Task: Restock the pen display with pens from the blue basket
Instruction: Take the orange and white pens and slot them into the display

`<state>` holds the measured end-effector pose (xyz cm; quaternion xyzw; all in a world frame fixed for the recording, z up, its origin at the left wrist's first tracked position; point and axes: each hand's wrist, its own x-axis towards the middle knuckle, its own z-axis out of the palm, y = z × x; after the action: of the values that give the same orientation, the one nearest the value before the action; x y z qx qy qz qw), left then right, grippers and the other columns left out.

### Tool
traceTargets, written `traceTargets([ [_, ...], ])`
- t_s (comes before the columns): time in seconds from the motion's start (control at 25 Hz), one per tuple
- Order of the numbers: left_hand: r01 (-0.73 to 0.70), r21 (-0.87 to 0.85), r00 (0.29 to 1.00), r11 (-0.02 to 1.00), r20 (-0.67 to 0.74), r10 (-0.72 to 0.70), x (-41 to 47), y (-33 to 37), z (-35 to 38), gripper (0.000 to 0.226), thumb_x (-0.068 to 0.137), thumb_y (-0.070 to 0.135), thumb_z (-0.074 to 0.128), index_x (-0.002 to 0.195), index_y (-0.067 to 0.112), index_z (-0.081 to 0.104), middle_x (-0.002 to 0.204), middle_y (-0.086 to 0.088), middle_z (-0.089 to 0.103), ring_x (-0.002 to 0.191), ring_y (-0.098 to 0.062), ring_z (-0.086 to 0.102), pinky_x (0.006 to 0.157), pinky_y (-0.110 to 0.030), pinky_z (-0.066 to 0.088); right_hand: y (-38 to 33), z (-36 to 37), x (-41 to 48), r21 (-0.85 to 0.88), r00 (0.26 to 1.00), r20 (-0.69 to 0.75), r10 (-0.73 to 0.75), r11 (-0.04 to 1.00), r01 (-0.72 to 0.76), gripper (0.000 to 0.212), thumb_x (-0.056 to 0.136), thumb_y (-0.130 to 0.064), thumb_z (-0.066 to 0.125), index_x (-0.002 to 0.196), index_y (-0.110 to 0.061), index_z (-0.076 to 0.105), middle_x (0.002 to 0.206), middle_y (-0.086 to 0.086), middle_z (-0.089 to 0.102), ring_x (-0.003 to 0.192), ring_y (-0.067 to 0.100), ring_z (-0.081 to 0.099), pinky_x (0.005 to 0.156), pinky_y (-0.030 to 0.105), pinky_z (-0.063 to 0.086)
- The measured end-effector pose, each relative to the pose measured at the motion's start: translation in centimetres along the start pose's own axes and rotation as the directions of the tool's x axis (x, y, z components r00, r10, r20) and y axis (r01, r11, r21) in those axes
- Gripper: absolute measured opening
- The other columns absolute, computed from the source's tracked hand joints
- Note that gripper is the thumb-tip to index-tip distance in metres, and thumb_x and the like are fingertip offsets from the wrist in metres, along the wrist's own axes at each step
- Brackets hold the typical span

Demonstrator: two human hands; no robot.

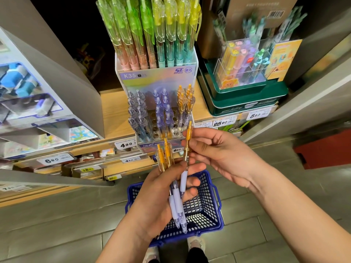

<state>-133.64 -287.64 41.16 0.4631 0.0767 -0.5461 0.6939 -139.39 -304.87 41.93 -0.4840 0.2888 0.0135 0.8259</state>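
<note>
Pens with orange tops were being sorted just in front of the pen display [161, 118], above the blue basket [205, 211] on the floor. One orange pen [187, 143] was pinched upright near its top by the right hand [218, 150], thumb and forefinger closed on the barrel, while its lower end was apparently caught among the left fingers. A loose bunch of pens [171, 179] was clasped in the left hand [163, 192], tips down and fanned apart.

Trouble could be expected from that bunch: if the single pen were drawn out quickly, its neighbours might be dragged loose and dropped into or past the basket. Misplacement was also judged possible, since the empty holes lay close beside the standing purple pens [163, 109] and orange display pens [185, 99], which might be knocked askew.
</note>
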Motion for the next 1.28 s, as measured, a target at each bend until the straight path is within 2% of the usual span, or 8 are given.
traceTargets([
  [0.2,0.012,-0.033,0.999,0.999,-0.036,-0.013,0.0,0.0,-0.2,0.027,0.084,0.027,0.070,0.101,0.009,0.082,0.115,-0.019,0.076,0.076,-0.019,0.076,0.064,-0.030,0.061,-2.2,-0.6,0.1,-0.032,0.961,-0.140,-0.239,0.971,0.237,0.036,0.075,-0.011,0.074,0.110,-0.002,0.069,0.087,0.006,0.076,0.079,0.016,0.071,0.076,0.025,0.058],
  [0.32,0.028,-0.043,0.998,0.999,-0.057,-0.031,0.0,-0.4,-0.6,0.027,0.083,0.026,0.072,0.101,0.007,0.078,0.117,-0.022,0.075,0.069,-0.019,0.073,0.061,-0.031,0.060,-4.5,-0.6,0.3,-0.213,0.779,-0.318,-0.540,0.841,0.497,0.018,0.083,-0.008,0.077,0.100,-0.011,0.072,0.081,0.001,0.076,0.077,0.016,0.073,0.078,0.026,0.058],
  [0.52,0.028,-0.035,0.999,0.999,-0.037,-0.030,0.2,-0.6,-0.6,0.025,0.081,0.027,0.074,0.099,0.011,0.081,0.118,-0.021,0.075,0.073,-0.019,0.073,0.066,-0.031,0.061,-4.7,1.2,1.1,-0.591,0.612,-0.253,-0.749,0.621,0.515,0.017,0.087,-0.009,0.077,0.104,-0.011,0.072,0.084,-0.009,0.074,0.078,-0.001,0.070,0.078,0.015,0.055],
  [0.68,0.017,-0.021,0.999,1.000,-0.044,-0.018,0.3,-0.5,-0.8,0.023,0.081,0.025,0.074,0.098,0.011,0.081,0.115,-0.020,0.076,0.076,-0.019,0.073,0.069,-0.031,0.061,-3.8,2.1,1.6,-0.598,0.638,-0.194,-0.745,0.605,0.525,0.023,0.086,-0.008,0.078,0.096,-0.028,0.070,0.084,-0.012,0.073,0.078,-0.003,0.069,0.076,0.011,0.052],
  [0.92,0.025,-0.018,0.999,1.000,-0.037,-0.026,0.3,-0.4,-1.0,0.030,0.075,0.028,0.077,0.099,0.010,0.080,0.115,-0.020,0.076,0.076,-0.019,0.073,0.070,-0.031,0.061,-2.5,2.3,2.3,-0.748,0.646,-0.089,-0.758,0.479,0.459,0.023,0.084,-0.015,0.081,0.106,-0.017,0.075,0.092,-0.002,0.075,0.085,0.008,0.072,0.080,0.018,0.057],
  [1.12,0.014,-0.015,1.000,1.000,-0.008,-0.014,0.6,-0.4,-1.1,0.023,0.079,0.023,0.076,0.098,0.011,0.081,0.116,-0.020,0.076,0.076,-0.019,0.072,0.070,-0.031,0.060,-1.3,1.9,1.5,-0.733,0.667,-0.147,-0.731,0.533,0.423,0.020,0.085,-0.020,0.081,0.104,-0.020,0.073,0.090,-0.006,0.074,0.083,0.009,0.071,0.079,0.020,0.057],
  [1.2,0.015,-0.022,1.000,1.000,0.011,-0.014,0.7,-0.2,-1.0,0.018,0.081,0.016,0.079,0.098,0.010,0.080,0.114,-0.021,0.076,0.071,-0.019,0.069,0.066,-0.030,0.059,-0.5,1.9,0.7,-0.761,0.759,-0.140,-0.635,0.560,0.328,0.009,0.088,-0.031,0.075,0.097,-0.031,0.073,0.085,-0.013,0.074,0.081,0.006,0.070,0.075,0.019,0.056],
  [1.28,0.011,-0.033,1.000,0.999,0.025,-0.010,0.8,-0.3,-1.1,0.016,0.079,0.009,0.075,0.094,0.008,0.080,0.105,-0.020,0.076,0.066,-0.021,0.066,0.061,-0.030,0.057,0.1,2.1,0.2,-0.762,0.935,-0.078,-0.346,0.625,0.167,0.010,0.089,-0.046,0.070,0.096,-0.040,0.073,0.087,-0.021,0.074,0.083,-0.003,0.070,0.073,0.014,0.054],
])
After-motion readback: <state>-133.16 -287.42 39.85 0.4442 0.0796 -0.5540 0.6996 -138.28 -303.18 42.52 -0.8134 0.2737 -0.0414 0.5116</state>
